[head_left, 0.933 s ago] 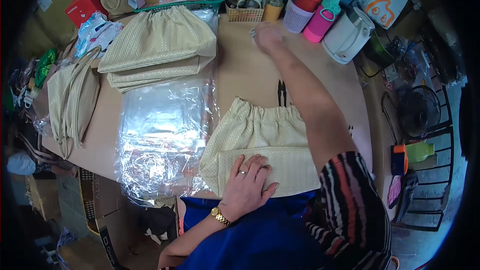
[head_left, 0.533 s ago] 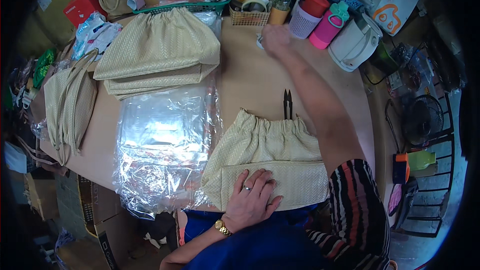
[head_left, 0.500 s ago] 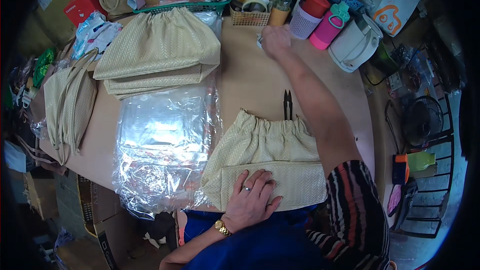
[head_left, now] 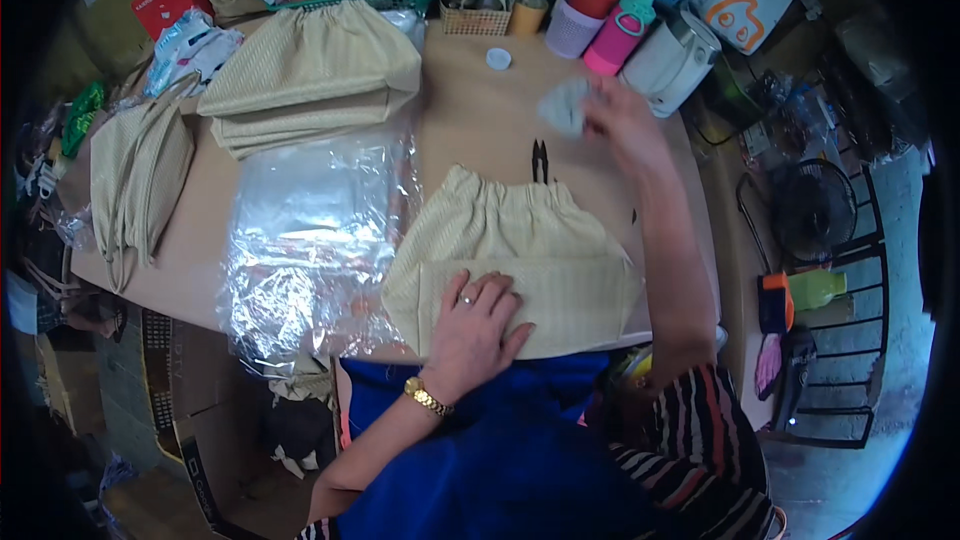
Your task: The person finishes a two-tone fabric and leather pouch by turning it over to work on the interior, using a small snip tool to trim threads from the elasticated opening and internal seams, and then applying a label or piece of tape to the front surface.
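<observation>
A cream woven drawstring bag (head_left: 560,290) lies at the table's near edge, its gathered top pointing away from me. My left hand (head_left: 475,325) rests flat on its lower panel, fingers stretched out. Above the table, on the far right, my right hand (head_left: 628,125) pinches a pale, crumpled cloth-like piece (head_left: 562,108); both are blurred by motion. Black thread snips (head_left: 540,160) lie just beyond the bag's gathered top. Farther off, a small white round lid (head_left: 498,59) rests on the tabletop.
To the left, more cream bags (head_left: 310,65) are stacked beside clear plastic sleeves (head_left: 310,240). Another bag with straps (head_left: 140,180) stands at the far left. A basket (head_left: 475,18), jar (head_left: 531,2), pink bottle (head_left: 612,40) and white kettle (head_left: 670,65) line the back.
My right hand has drawn back and to the right from the far side, bringing the pale piece along. The white lid now shows. My left hand stays on the bag.
</observation>
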Demonstrator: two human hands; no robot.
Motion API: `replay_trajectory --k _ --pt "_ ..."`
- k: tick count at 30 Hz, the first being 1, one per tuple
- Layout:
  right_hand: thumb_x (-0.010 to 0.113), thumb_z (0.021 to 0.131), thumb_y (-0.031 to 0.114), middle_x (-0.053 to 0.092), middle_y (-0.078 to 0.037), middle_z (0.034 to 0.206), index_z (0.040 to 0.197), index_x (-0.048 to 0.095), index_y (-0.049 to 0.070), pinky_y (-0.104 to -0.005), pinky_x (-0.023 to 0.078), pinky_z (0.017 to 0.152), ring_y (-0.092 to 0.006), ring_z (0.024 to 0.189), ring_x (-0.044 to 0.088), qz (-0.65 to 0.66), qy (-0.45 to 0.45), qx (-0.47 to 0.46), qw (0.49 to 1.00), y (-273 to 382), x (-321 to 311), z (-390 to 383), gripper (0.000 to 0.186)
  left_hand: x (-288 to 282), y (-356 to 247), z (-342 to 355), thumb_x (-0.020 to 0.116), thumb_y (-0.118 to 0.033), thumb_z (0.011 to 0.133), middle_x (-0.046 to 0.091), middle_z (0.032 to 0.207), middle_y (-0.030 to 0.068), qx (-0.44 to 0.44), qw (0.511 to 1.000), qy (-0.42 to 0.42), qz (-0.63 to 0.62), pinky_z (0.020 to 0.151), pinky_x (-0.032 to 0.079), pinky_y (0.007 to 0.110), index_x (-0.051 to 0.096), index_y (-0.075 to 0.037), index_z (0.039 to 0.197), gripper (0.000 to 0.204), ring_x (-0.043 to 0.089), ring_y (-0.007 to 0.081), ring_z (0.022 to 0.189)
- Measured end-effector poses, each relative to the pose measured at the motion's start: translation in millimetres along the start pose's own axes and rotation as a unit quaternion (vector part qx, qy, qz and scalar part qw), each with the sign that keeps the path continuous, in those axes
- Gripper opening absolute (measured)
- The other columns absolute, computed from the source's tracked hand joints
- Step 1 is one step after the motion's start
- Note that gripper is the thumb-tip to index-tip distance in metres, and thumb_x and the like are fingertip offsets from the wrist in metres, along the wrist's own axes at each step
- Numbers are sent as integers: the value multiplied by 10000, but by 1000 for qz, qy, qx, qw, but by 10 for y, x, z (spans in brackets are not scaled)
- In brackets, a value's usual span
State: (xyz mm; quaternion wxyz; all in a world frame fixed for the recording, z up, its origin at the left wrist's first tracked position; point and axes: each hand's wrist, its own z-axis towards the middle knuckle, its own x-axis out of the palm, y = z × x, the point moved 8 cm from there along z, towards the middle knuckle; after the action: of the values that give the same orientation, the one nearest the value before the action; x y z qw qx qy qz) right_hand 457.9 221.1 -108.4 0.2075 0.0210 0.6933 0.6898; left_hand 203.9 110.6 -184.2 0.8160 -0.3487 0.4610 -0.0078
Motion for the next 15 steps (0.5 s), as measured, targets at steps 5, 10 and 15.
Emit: replay_trajectory --k 5,10,15 --pt "677 817 2 625 -36 897 935 614 31 -291 514 708 -137 796 637 -147 -48 37 987 -262 397 -1729 138 -10 -104 -98 734 -292 780 555 1209 101 57 998 11 -1 1080 306 526 596 -66 1087 406 490 294 1233" --pt "584 656 -127 581 -127 830 863 645 35 -399 497 682 -342 807 598 -376 -98 -168 906 -315 916 -1916 270 -38 -53 -172 760 -283 762 563 1173 106 60 997 -9 -45 1078 314 537 593 -61 1075 419 504 308 1214" --pt "589 634 -114 553 -121 786 836 655 41 -403 487 707 -333 792 583 -410 -126 -175 886 -321 1025 -1583 263 -2 -61 -125 770 -276 750 571 1124 108 47 998 -7 -35 1076 324 539 596 -66 1054 408 516 308 1193"
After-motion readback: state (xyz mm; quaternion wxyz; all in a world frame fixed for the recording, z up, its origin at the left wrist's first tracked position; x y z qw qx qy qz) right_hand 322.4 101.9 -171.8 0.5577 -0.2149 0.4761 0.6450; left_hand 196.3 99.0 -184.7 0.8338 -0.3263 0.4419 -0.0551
